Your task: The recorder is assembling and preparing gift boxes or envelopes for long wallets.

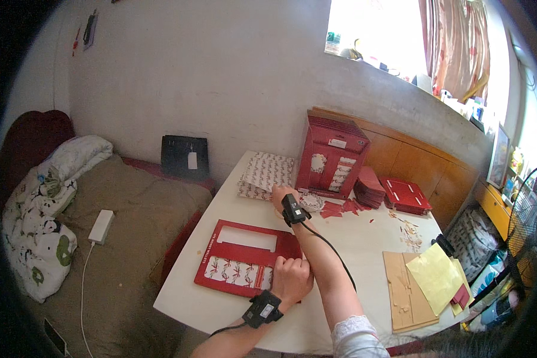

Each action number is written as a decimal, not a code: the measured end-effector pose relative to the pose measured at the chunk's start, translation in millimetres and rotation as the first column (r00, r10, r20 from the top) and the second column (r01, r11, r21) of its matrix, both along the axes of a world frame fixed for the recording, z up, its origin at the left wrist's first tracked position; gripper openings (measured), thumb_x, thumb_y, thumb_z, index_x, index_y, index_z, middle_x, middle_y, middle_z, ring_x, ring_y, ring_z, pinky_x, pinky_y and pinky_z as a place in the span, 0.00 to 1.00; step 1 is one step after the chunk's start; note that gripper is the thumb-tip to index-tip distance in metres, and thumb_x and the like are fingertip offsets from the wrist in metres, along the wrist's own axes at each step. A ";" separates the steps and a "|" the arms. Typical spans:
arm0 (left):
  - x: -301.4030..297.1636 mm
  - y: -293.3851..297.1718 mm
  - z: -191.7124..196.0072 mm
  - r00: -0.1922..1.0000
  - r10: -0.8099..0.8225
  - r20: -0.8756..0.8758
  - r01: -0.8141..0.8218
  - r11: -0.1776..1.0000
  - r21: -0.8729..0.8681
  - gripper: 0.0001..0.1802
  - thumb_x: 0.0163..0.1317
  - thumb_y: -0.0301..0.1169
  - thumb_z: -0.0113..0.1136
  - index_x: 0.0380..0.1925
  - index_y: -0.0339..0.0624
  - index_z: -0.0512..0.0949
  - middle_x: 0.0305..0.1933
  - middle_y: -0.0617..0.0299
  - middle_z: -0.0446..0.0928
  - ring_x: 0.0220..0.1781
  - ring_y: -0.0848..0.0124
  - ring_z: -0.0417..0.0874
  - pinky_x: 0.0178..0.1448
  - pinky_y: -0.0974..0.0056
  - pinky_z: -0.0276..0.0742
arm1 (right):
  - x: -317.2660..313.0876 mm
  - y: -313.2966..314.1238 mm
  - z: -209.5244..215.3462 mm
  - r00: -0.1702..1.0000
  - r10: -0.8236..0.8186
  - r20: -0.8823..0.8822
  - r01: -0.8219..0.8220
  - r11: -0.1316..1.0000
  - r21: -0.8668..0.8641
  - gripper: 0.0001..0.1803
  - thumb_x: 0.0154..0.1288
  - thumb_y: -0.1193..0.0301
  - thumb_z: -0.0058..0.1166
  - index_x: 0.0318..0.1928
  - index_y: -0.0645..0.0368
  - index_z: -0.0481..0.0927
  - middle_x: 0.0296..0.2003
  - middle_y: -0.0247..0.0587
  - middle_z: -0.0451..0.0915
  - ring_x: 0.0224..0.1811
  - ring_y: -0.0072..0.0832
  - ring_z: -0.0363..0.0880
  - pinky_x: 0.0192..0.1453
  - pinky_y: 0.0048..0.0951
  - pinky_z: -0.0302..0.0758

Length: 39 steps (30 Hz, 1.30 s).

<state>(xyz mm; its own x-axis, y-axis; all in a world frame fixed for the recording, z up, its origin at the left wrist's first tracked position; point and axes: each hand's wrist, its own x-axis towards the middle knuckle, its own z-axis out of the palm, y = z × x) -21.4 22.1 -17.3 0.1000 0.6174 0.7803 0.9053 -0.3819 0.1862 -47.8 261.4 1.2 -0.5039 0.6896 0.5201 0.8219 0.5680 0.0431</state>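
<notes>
A flat red card panel (206,277) lies on the white table in front of me, with a white cut-out at its far side and a patterned piece (230,270) at its near side. My left hand (293,277) rests over the panel's right edge, fingers curled closed; what they hold, if anything, is hidden. My right hand (282,195) crosses ahead of it to a stack of white sheets with a dark red pattern (269,169). Its fingers are closed at the near right corner of the top sheet, which looks slightly raised. Both wrists wear black straps with small devices.
Behind stands a tall red box of stacked panels (322,156), beside red card stacks (370,186) (407,195) and loose scraps (346,207). A small patterned bundle (311,201) sits by my right hand. Brown cardboard (400,298) and yellow paper (434,275) lie at right. A bed (143,238) adjoins left.
</notes>
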 end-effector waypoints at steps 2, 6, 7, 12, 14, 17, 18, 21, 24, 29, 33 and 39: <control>0.1 -1.1 -1.3 1.000 -0.006 -0.013 0.006 1.000 -0.015 0.07 0.42 0.28 0.53 0.11 0.40 0.69 0.14 0.57 0.69 0.18 0.63 0.70 0.29 0.62 0.60 | 3.6 -2.9 3.5 0.998 0.004 0.057 -0.006 0.999 0.032 0.09 0.50 0.67 0.47 0.26 0.59 0.76 0.26 0.46 0.77 0.33 0.39 0.76 0.33 0.37 0.74; 1.9 -1.6 -1.3 1.000 -0.020 -0.005 0.020 0.999 -0.034 0.07 0.44 0.29 0.53 0.12 0.40 0.70 0.15 0.57 0.70 0.19 0.64 0.71 0.30 0.61 0.60 | 38.2 -28.6 37.2 0.994 0.087 -0.060 -0.075 0.980 0.182 0.07 0.49 0.70 0.45 0.28 0.57 0.75 0.26 0.43 0.77 0.32 0.39 0.76 0.33 0.37 0.74; -1.3 -2.5 -1.0 1.000 -0.013 0.006 0.013 1.000 -0.014 0.07 0.44 0.29 0.52 0.12 0.40 0.70 0.15 0.57 0.70 0.19 0.64 0.72 0.30 0.61 0.61 | 42.5 -37.8 46.8 0.975 0.137 -0.174 -0.093 0.966 0.240 0.07 0.50 0.71 0.44 0.28 0.56 0.75 0.26 0.42 0.77 0.32 0.39 0.75 0.33 0.37 0.74; -6.0 -2.0 1.4 0.999 -0.005 0.035 0.004 1.000 0.021 0.07 0.45 0.29 0.52 0.14 0.39 0.70 0.16 0.57 0.70 0.21 0.63 0.72 0.33 0.61 0.61 | 106.6 -89.3 88.1 0.793 0.211 -0.572 -0.182 0.977 0.109 0.10 0.57 0.67 0.46 0.28 0.62 0.73 0.18 0.46 0.73 0.25 0.30 0.77 0.27 0.28 0.73; -5.9 0.1 2.3 0.998 -0.015 0.056 0.014 1.000 0.013 0.06 0.46 0.29 0.51 0.15 0.40 0.70 0.17 0.57 0.70 0.23 0.62 0.72 0.34 0.60 0.62 | 135.0 -111.1 92.0 0.638 0.269 -0.722 -0.250 0.958 0.137 0.10 0.55 0.68 0.51 0.31 0.64 0.74 0.17 0.47 0.71 0.19 0.23 0.72 0.25 0.23 0.68; -2.9 3.5 3.3 0.987 0.001 0.158 -0.005 1.000 0.023 0.06 0.49 0.28 0.50 0.17 0.41 0.68 0.19 0.59 0.69 0.24 0.62 0.72 0.32 0.60 0.62 | 188.4 -118.1 71.0 0.460 0.194 -0.867 -0.373 0.928 0.010 0.11 0.56 0.69 0.52 0.32 0.66 0.74 0.17 0.34 0.72 0.21 0.12 0.67 0.22 0.16 0.63; -6.6 2.2 2.0 0.988 0.004 0.157 -0.007 1.000 0.019 0.06 0.49 0.28 0.50 0.17 0.41 0.68 0.19 0.59 0.69 0.24 0.62 0.72 0.32 0.60 0.62 | 193.9 -141.6 73.9 0.382 0.121 -0.916 -0.427 0.902 -0.059 0.11 0.56 0.68 0.51 0.32 0.66 0.74 0.18 0.30 0.72 0.21 0.11 0.66 0.22 0.14 0.62; -5.5 0.4 7.9 0.956 -0.042 0.289 0.063 0.996 -0.062 0.09 0.52 0.34 0.48 0.21 0.40 0.71 0.22 0.57 0.70 0.27 0.58 0.72 0.32 0.56 0.64 | 234.9 -171.4 56.4 0.287 0.024 -0.958 -0.485 0.866 -0.124 0.11 0.57 0.69 0.51 0.35 0.66 0.74 0.25 0.29 0.75 0.24 0.13 0.69 0.25 0.14 0.65; -3.6 2.5 7.8 0.863 -0.111 0.492 0.152 0.987 -0.045 0.11 0.54 0.35 0.48 0.23 0.37 0.71 0.24 0.55 0.71 0.28 0.58 0.73 0.33 0.57 0.67 | 258.8 -190.1 38.7 0.202 -0.098 -0.974 -0.546 0.814 -0.196 0.10 0.58 0.70 0.49 0.37 0.65 0.73 0.29 0.31 0.76 0.27 0.14 0.72 0.29 0.15 0.69; -6.7 15.8 -4.1 0.362 -0.267 0.893 0.575 0.818 0.012 0.11 0.58 0.34 0.48 0.33 0.35 0.69 0.30 0.58 0.74 0.33 0.71 0.76 0.34 0.70 0.69 | 277.6 -203.3 9.4 0.144 -0.245 -0.959 -0.668 0.691 -0.277 0.16 0.57 0.70 0.49 0.45 0.63 0.68 0.36 0.35 0.76 0.35 0.18 0.73 0.37 0.20 0.71; 1.8 -1.3 20.6 -0.053 -0.140 0.989 0.673 0.726 0.139 0.11 0.58 0.30 0.46 0.40 0.37 0.64 0.34 0.62 0.73 0.34 0.74 0.75 0.36 0.71 0.71 | 275.5 -219.4 13.0 0.304 -0.279 -0.911 -0.737 0.538 -0.410 0.17 0.54 0.72 0.52 0.44 0.66 0.68 0.35 0.37 0.75 0.32 0.20 0.73 0.33 0.21 0.71; -8.2 -0.5 15.7 -0.218 -0.126 0.968 0.646 0.725 0.240 0.10 0.59 0.27 0.44 0.40 0.38 0.63 0.36 0.61 0.71 0.32 0.76 0.75 0.33 0.72 0.75 | 270.2 -228.8 9.9 0.482 -0.147 -0.864 -0.792 0.350 -0.501 0.21 0.51 0.73 0.56 0.46 0.65 0.67 0.38 0.40 0.74 0.39 0.25 0.73 0.42 0.26 0.71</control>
